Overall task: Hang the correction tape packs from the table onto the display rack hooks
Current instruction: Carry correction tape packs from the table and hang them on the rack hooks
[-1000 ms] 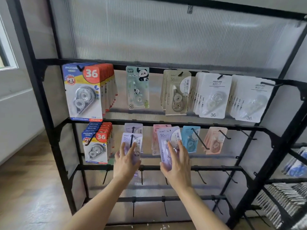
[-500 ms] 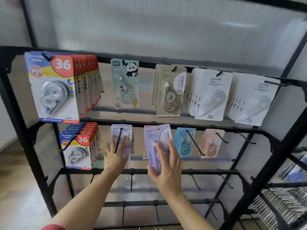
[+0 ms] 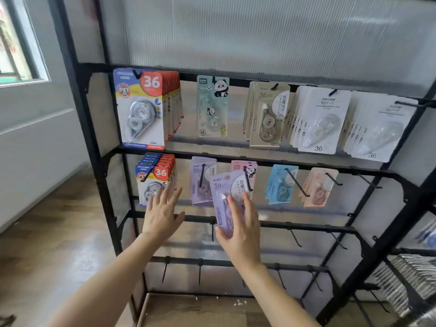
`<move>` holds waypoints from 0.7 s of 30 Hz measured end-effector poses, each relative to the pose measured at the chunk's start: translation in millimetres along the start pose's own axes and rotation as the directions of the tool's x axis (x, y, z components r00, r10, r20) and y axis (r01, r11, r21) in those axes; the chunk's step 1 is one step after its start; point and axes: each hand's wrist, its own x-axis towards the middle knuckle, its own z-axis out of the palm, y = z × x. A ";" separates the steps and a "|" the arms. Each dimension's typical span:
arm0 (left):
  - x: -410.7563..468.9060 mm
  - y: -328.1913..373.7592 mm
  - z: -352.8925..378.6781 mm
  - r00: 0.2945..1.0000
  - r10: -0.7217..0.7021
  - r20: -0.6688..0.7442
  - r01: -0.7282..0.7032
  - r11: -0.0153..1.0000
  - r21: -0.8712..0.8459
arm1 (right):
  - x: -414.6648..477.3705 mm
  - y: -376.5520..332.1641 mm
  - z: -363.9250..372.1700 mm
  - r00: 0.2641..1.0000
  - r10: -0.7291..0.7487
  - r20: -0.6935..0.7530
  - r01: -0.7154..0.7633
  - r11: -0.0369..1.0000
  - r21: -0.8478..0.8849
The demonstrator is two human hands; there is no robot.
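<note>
Right hand (image 3: 240, 224) tight on purple pack (image 3: 224, 188) beside hook (image 3: 248, 183); left hand (image 3: 162, 210) splayed, empty, at edge of red-topped packs (image 3: 153, 182).

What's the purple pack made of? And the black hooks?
The purple pack in the right hand looks like glossy printed card with a clear plastic bubble over the tape; it glints. The black hooks look like thin painted metal wire, matte, but that's not certain.
</note>
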 end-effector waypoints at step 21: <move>-38.8 -22.3 -51.1 0.995 -0.093 -0.038 0.092 0.996 -0.008 | -3.1 -49.3 42.1 0.951 0.165 0.261 -0.146 0.985 -0.093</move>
